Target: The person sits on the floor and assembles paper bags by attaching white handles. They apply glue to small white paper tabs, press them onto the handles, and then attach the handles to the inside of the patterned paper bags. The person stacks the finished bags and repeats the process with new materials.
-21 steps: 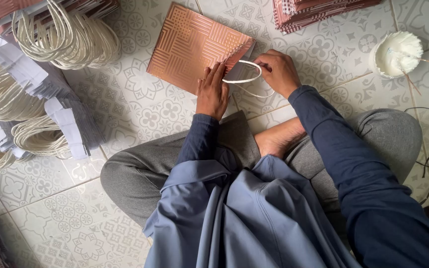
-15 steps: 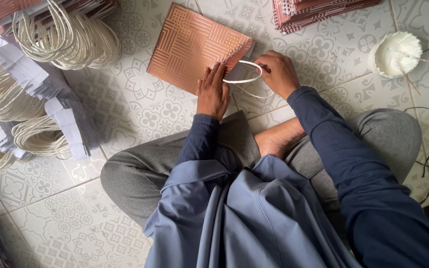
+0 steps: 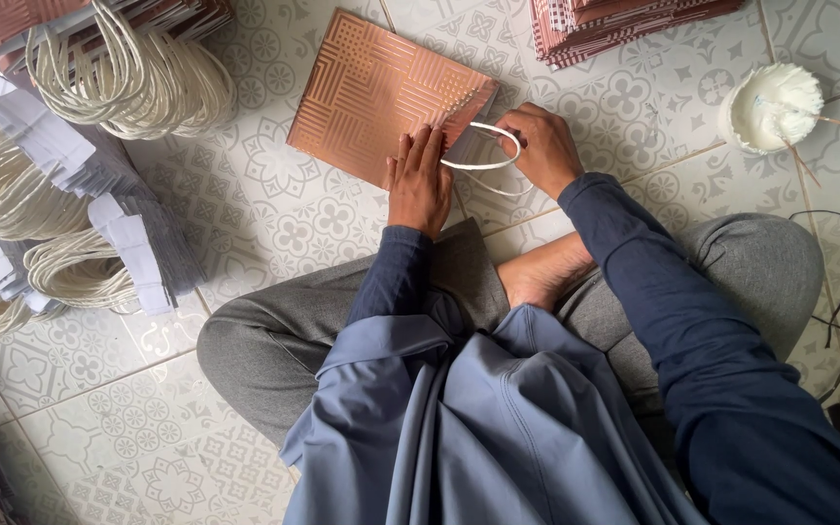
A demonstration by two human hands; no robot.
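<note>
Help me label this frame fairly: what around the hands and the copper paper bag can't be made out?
Head view only:
- Where the white loop handle meets the copper bag: covered by the right hand.
- The bag's near edge: under the flat left hand.
- The white tub: its contents are too small to identify.
- The bag stack: cut off by the top edge.
</note>
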